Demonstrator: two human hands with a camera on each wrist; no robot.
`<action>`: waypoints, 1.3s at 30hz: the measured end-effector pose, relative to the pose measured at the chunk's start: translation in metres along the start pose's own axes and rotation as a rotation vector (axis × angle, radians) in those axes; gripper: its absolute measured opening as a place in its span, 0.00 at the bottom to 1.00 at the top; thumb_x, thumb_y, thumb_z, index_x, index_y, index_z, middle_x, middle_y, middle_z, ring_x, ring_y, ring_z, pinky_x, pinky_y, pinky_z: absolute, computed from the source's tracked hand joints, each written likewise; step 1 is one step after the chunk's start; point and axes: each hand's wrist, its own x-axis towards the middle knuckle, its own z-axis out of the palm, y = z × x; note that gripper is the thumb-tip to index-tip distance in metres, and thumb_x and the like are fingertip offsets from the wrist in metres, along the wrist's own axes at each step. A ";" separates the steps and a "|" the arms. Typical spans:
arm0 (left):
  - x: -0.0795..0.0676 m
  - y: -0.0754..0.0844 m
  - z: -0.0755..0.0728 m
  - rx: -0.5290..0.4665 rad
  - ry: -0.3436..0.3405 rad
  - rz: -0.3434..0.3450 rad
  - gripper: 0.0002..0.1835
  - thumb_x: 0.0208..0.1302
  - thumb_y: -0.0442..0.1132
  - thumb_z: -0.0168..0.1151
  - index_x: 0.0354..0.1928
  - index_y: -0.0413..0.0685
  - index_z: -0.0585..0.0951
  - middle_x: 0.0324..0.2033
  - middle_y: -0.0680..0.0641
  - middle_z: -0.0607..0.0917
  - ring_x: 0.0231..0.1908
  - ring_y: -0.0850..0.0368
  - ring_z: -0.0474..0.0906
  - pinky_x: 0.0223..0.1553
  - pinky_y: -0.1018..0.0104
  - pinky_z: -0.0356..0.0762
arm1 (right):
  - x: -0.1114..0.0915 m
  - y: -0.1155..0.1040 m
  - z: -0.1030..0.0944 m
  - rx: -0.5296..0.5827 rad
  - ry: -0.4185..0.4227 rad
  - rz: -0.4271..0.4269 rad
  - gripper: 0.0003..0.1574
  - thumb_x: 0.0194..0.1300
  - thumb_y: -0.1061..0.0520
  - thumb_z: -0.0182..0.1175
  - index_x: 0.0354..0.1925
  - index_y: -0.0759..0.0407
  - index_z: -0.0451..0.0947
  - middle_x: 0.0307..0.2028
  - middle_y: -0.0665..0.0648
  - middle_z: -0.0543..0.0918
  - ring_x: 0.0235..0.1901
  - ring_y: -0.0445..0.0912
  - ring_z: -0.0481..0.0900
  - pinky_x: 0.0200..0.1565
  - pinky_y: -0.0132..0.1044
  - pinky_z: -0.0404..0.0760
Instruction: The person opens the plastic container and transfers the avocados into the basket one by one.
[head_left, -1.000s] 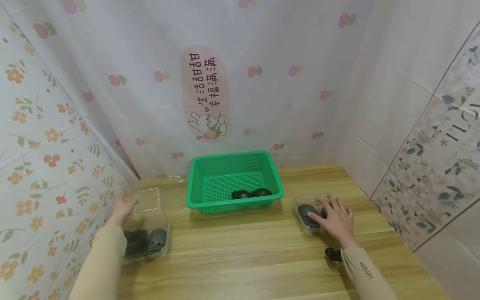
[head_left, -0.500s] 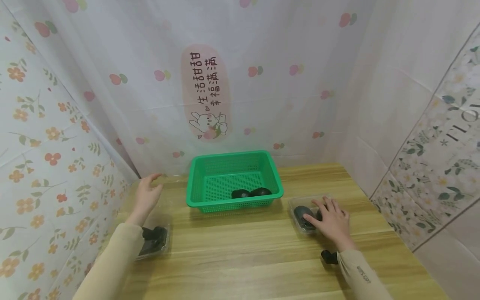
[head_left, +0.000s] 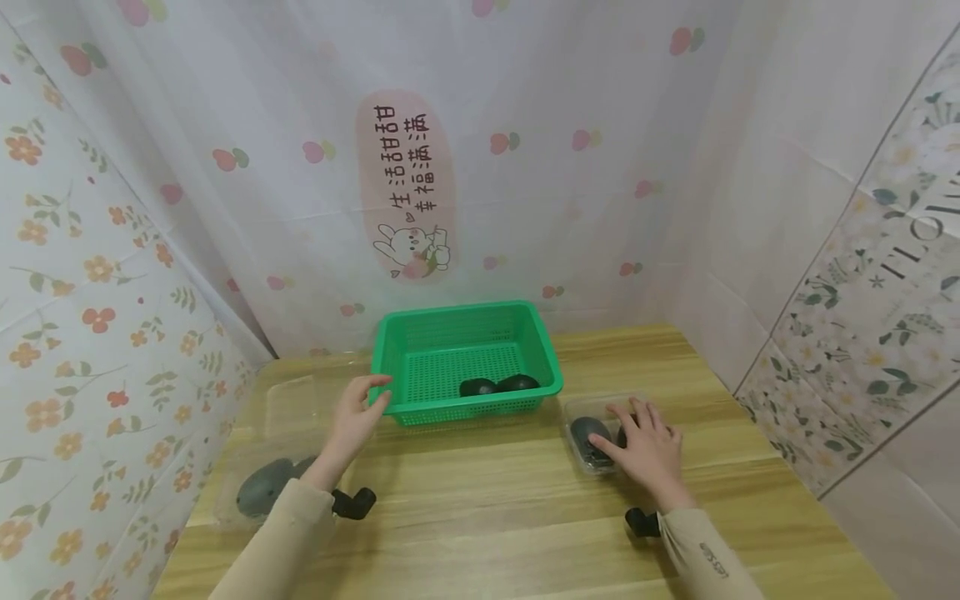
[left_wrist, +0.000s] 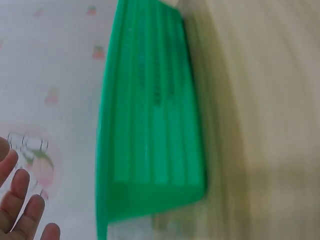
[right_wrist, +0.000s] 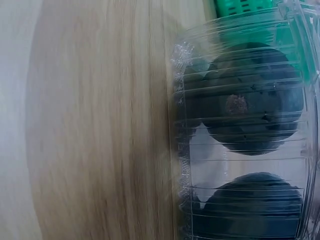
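My left hand [head_left: 352,429] hovers at the left rim of a green perforated basket [head_left: 381,358], thumb and fingers apart with nothing between them. In the left wrist view its fingers [left_wrist: 21,207] show at the lower left, beside the basket's outer wall [left_wrist: 150,115]. Two dark avocados [head_left: 517,382] lie inside the basket along its near side. My right hand [head_left: 648,454] rests spread over a clear plastic box [head_left: 576,408] holding dark avocados [head_left: 588,435]. Through the box's ribbed wall, the right wrist view shows one avocado [right_wrist: 250,100] with a brown stem scar.
At the left, an open clear box [head_left: 228,500] with its lid [head_left: 292,400] folded back holds more avocados [head_left: 264,487], partly hidden by the left forearm. Patterned curtains [head_left: 300,208] border the wooden table [head_left: 465,517] at the back and sides.
My left hand has moved from the left box's lid rightward to the basket. My right hand and its box have slid a little left toward the basket.
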 end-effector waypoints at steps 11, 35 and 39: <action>-0.039 0.020 0.092 -0.257 -0.187 -0.103 0.14 0.67 0.32 0.59 0.53 0.37 0.79 0.41 0.42 0.81 0.39 0.51 0.77 0.40 0.55 0.79 | -0.010 -0.012 -0.002 -0.007 0.024 -0.006 0.50 0.55 0.21 0.56 0.65 0.49 0.69 0.69 0.67 0.59 0.67 0.68 0.52 0.51 0.73 0.55; -0.051 0.054 0.237 -0.644 -0.417 -0.525 0.42 0.62 0.45 0.67 0.70 0.35 0.57 0.40 0.44 0.78 0.33 0.53 0.77 0.29 0.63 0.80 | -0.018 -0.036 0.003 -0.039 -0.001 -0.042 0.53 0.53 0.19 0.55 0.66 0.49 0.69 0.69 0.65 0.60 0.68 0.67 0.52 0.52 0.74 0.57; -0.051 0.056 0.242 -0.671 -0.352 -0.537 0.42 0.61 0.43 0.69 0.70 0.37 0.58 0.34 0.47 0.77 0.26 0.58 0.76 0.25 0.67 0.79 | -0.021 -0.040 0.003 -0.024 0.013 -0.046 0.52 0.53 0.20 0.56 0.65 0.50 0.70 0.68 0.65 0.61 0.68 0.66 0.52 0.52 0.72 0.57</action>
